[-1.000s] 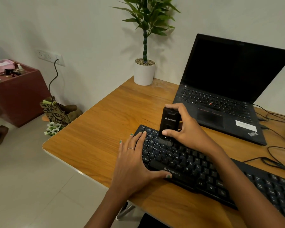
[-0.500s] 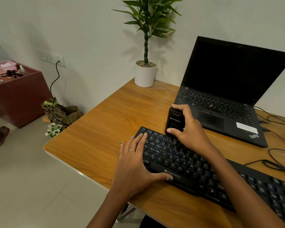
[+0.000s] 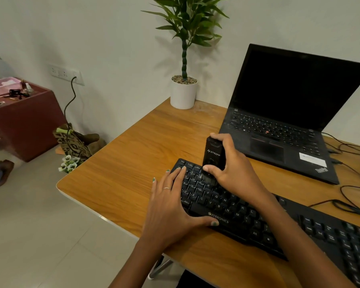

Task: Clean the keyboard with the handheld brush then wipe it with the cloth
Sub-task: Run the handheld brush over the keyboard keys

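White round pot holds a green plant. Your right hand grips the black handheld brush upright on the black plastic keyboard; your left hand lies flat, fingers spread, on the keyboard's left end.

Left hand: flat, palm down, fingers spread and straight, thumb stretched out to the side. Right hand: fingers and thumb curled in a grip, forearm reaching forward.

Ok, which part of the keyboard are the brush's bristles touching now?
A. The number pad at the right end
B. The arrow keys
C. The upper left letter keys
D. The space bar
C: the brush, held in the right hand, has its bristles on the keyboard around the upper left letter keys.
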`<state>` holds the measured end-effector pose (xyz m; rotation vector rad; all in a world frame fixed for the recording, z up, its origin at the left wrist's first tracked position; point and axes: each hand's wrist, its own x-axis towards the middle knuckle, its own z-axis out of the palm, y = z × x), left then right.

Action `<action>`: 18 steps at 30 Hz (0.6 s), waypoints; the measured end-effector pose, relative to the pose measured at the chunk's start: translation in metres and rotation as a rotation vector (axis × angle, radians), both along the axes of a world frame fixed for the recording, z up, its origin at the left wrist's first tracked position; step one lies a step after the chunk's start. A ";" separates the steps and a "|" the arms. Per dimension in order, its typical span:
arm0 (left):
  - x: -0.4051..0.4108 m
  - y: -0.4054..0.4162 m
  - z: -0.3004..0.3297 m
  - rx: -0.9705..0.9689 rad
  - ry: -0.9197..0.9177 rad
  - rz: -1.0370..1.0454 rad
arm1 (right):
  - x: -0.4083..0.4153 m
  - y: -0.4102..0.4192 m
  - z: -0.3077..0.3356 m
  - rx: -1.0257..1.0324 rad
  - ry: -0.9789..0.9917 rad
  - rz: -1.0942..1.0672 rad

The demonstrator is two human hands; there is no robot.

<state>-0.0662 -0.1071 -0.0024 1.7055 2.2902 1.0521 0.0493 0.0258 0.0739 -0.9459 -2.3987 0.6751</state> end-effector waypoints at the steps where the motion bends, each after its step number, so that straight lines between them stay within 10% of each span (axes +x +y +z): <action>1: 0.000 0.000 0.000 0.000 0.000 0.000 | -0.001 -0.004 0.002 -0.011 -0.016 0.036; 18: 0.000 0.001 -0.002 0.005 -0.007 -0.007 | -0.003 -0.021 -0.001 -0.129 0.051 0.037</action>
